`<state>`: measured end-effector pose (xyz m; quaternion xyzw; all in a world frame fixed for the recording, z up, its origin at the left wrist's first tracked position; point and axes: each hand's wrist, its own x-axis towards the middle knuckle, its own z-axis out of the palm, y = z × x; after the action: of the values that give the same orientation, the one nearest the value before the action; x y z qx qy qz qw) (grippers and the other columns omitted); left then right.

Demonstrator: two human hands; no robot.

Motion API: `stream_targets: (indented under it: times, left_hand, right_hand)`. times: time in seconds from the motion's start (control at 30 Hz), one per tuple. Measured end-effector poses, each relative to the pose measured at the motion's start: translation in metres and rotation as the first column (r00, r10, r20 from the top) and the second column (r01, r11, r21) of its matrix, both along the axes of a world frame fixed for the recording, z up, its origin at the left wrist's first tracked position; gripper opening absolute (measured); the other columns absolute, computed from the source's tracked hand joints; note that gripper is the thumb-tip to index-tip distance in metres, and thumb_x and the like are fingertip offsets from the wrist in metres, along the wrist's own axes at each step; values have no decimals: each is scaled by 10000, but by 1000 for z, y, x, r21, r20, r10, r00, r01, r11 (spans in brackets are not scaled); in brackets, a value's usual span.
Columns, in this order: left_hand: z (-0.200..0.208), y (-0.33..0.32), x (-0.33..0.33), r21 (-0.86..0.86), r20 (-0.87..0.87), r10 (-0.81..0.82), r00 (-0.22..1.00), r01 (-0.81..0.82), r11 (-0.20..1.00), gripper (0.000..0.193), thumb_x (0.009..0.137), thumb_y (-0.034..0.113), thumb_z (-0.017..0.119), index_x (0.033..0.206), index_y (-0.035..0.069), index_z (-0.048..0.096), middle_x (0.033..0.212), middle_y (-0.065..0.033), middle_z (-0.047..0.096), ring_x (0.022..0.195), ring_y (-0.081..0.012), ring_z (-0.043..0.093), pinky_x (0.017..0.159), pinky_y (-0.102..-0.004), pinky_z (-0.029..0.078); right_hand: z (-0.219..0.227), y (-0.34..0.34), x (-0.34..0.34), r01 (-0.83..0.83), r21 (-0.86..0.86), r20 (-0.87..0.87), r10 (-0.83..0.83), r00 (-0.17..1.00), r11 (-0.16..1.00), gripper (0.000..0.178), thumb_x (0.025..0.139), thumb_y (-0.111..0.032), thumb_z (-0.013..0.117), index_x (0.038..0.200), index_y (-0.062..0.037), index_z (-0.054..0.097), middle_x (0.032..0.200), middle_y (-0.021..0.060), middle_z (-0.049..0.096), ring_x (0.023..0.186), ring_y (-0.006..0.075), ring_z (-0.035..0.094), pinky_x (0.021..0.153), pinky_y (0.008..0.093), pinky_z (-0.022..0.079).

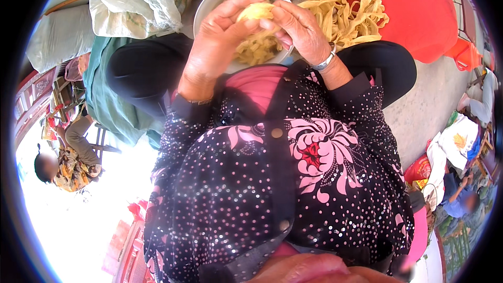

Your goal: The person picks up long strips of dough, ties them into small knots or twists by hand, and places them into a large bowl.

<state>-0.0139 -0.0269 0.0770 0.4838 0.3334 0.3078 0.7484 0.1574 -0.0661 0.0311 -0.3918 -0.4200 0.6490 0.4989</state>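
My left hand (212, 34) and my right hand (303, 34) meet above a white bowl (200, 15) between my knees. Pinched between the fingertips of both is a soft yellow strip (255, 11), bunched or folded, that looks like bean curd skin. Its exact fold is partly hidden by my fingers. Inside the bowl lie several small yellowish pieces (254, 52) of similar look. Just right of the bowl, a loose heap of long flat yellow strips (343, 8) rests on a red surface (419, 10). A silver bracelet (326, 58) circles my right wrist.
White plastic bags (135, 5) stand at the far left, beside a green cloth (112, 91) by my left knee. An orange-red plastic thing (465, 55) sits at the right. Other people sit at the left (76, 162) and at the right (461, 199), away from my hands.
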Motion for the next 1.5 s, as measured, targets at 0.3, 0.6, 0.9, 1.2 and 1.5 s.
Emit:
stream_targets:
  times: [0.3,0.6,0.9,1.2,1.5]
  left_hand:
    - [-11,-6,10,345,-408,79,910,73,936,405,969,280,472,1255,-4,514,1134,-85,571,1021,-131,531,881,-251,436]
    - [-8,-8,6,-308,170,-4,986,57,950,437,989,317,367,1173,-46,528,1049,-134,596,895,-222,613,769,-356,530]
    - [-33,16,-32,-473,468,120,876,133,871,406,966,339,438,1099,-26,558,1066,-98,544,741,-168,504,817,-418,494]
    - [-13,14,-6,-199,-133,109,985,-135,971,518,968,421,411,1188,-36,519,814,-57,511,618,-82,447,623,-290,489]
    - [-29,9,-9,-148,-333,125,935,-183,972,290,954,279,472,1036,17,567,628,18,440,440,-20,282,443,-181,320]
  right_hand:
    - [-12,-3,-13,95,89,156,-109,982,991,307,957,-335,488,985,-30,513,761,13,552,559,55,506,545,202,442]
    - [-24,-8,-7,196,184,196,-232,953,963,372,954,-370,482,1113,-34,501,876,72,606,704,124,592,670,258,488]
    - [-22,-21,21,247,311,461,-373,805,918,224,835,-210,697,730,-24,628,559,-50,448,513,29,362,458,214,307]
    - [-32,-21,19,228,303,513,-360,780,925,240,882,-257,633,838,-21,623,583,-20,504,524,48,425,487,213,361]
    - [-33,-24,1,-56,-126,371,100,923,990,264,940,-274,505,1079,-52,541,784,27,601,679,83,583,471,210,468]
